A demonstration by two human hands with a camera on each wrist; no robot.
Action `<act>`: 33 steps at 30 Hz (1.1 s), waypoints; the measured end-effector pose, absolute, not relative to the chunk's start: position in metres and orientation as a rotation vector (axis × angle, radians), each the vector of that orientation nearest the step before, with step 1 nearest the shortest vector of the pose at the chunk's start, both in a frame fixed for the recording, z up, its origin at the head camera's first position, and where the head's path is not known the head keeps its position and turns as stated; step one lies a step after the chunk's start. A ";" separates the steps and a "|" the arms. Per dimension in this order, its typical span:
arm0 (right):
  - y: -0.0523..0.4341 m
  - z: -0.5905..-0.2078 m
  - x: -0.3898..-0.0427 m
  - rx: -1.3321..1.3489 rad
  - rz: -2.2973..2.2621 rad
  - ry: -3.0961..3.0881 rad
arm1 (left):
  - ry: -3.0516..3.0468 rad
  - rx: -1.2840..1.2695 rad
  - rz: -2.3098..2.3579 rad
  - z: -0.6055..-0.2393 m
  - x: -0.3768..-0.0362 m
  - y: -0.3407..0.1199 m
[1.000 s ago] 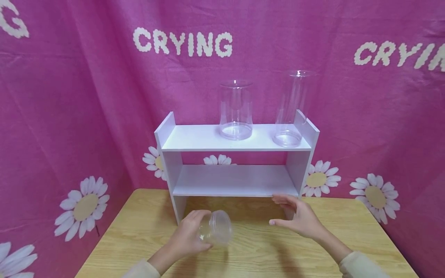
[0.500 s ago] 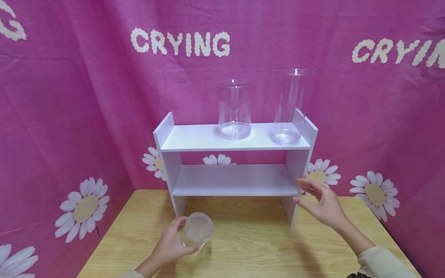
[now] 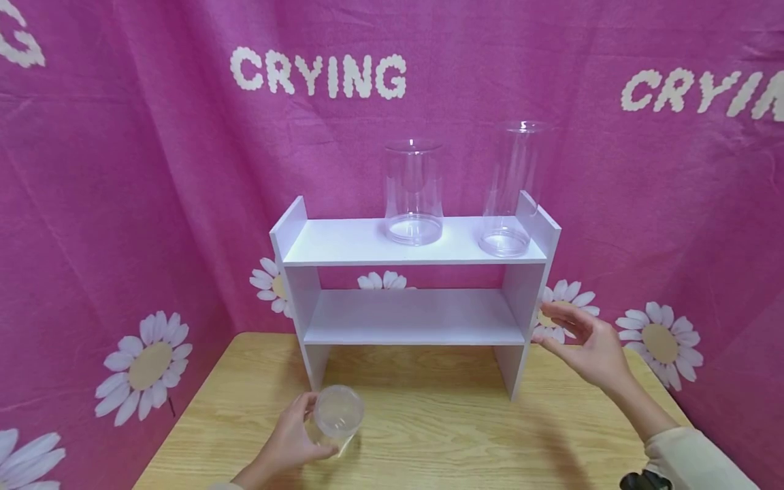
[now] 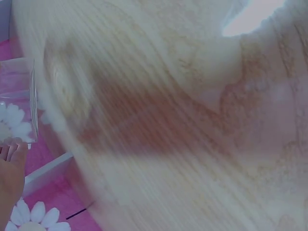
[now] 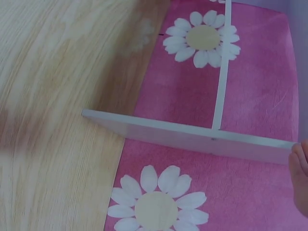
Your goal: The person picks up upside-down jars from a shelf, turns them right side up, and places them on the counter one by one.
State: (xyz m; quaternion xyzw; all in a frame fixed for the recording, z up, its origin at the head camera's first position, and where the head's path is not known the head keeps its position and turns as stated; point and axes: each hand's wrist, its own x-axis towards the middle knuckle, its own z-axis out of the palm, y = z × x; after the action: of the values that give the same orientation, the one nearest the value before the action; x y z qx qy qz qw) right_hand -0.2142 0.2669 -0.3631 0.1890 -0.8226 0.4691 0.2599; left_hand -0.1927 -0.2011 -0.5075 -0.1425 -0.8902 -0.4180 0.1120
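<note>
Clear plastic cup (image 3: 337,416) sits in the grip of the left hand (image 3: 292,442), low at the front left of the wooden counter (image 3: 441,435), its round end turned toward the head camera. The fingers curl round the cup's side from the left. Whether the cup rests on the counter or hangs just above it cannot be told. In the left wrist view the cup (image 4: 18,98) shows at the frame's left edge with fingertips (image 4: 12,151) just below it; the wood grain there is blurred.

The right hand (image 3: 584,344) is well apart from the cup, raised above the counter's right side, released, its fingers spread and loosely bent, holding nothing. It hovers just beside the right side panel of the white two-tier shelf (image 3: 413,320), near the lower board; contact with the panel cannot be told. The right wrist view shows only a sliver of that hand (image 5: 301,180) at the right edge, beside the shelf's white panel (image 5: 192,137).

On the shelf's top board stand two more clear containers, upright and apart: a shorter jar (image 3: 414,192) near the middle and a taller cylinder (image 3: 511,190) by the right end. A pink daisy-print curtain (image 3: 122,204) reading "CRYING" hangs behind.
</note>
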 end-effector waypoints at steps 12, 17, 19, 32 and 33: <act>0.285 -0.360 -0.228 0.428 1.385 -2.314 | -2.647 -0.350 -1.398 -0.518 -0.190 -0.208; 0.288 -0.357 -0.236 0.382 1.351 -2.396 | -2.696 -0.366 -1.283 -0.522 -0.187 -0.211; 0.288 -0.356 -0.239 0.391 1.340 -2.400 | -2.697 -0.372 -1.255 -0.524 -0.187 -0.212; 0.289 -0.359 -0.261 0.448 1.436 -2.395 | -2.653 -0.442 -1.389 -0.534 -0.186 -0.218; 0.289 -0.360 -0.263 0.453 1.446 -2.393 | -2.652 -0.448 -1.427 -0.534 -0.185 -0.219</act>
State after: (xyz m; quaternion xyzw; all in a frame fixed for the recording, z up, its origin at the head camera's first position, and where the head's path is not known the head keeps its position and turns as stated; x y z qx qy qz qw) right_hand -0.2629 0.2886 -0.3597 0.1582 -0.8348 0.5044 0.1540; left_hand -0.1849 -0.2190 -0.5340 -0.1471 -0.8700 -0.4681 0.0485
